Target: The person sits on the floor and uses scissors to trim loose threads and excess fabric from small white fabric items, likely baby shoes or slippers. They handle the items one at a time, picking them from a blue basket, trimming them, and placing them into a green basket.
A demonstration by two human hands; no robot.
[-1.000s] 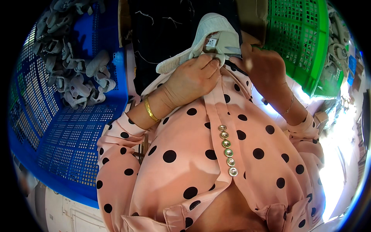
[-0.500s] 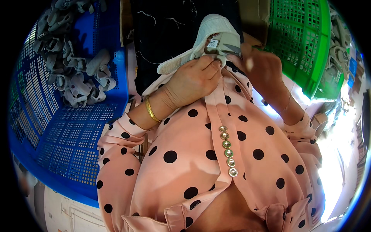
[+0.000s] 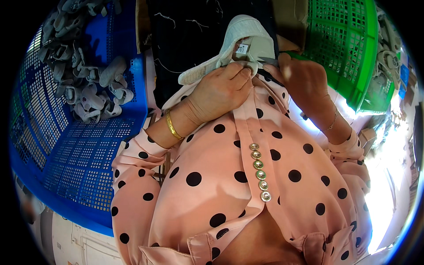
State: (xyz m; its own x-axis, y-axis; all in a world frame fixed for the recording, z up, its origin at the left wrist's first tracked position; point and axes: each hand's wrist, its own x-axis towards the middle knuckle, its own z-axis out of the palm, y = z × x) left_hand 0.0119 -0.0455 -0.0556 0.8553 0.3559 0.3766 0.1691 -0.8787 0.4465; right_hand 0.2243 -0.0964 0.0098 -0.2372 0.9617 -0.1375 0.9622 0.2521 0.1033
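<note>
My left hand (image 3: 219, 93) grips a pale grey shoe upper (image 3: 240, 42) close to my chest, fingers curled over its lower edge. A small label shows inside the piece. My right hand (image 3: 304, 81) is closed around a dark thin tool (image 3: 270, 62), whose tip touches the shoe upper near the label. A gold bangle (image 3: 172, 126) sits on my left wrist, a thin bracelet on my right wrist. Both sleeves are pink with black dots.
A blue plastic crate (image 3: 84, 163) stands to my left with several grey shoe pieces (image 3: 88, 88) heaped in its far end. A green plastic crate (image 3: 349, 48) stands to my right. Dark cloth (image 3: 185, 39) with loose threads lies ahead between them.
Both hands stay on the shoe upper; my right hand has shifted slightly and the piece has turned a little in my grip.
</note>
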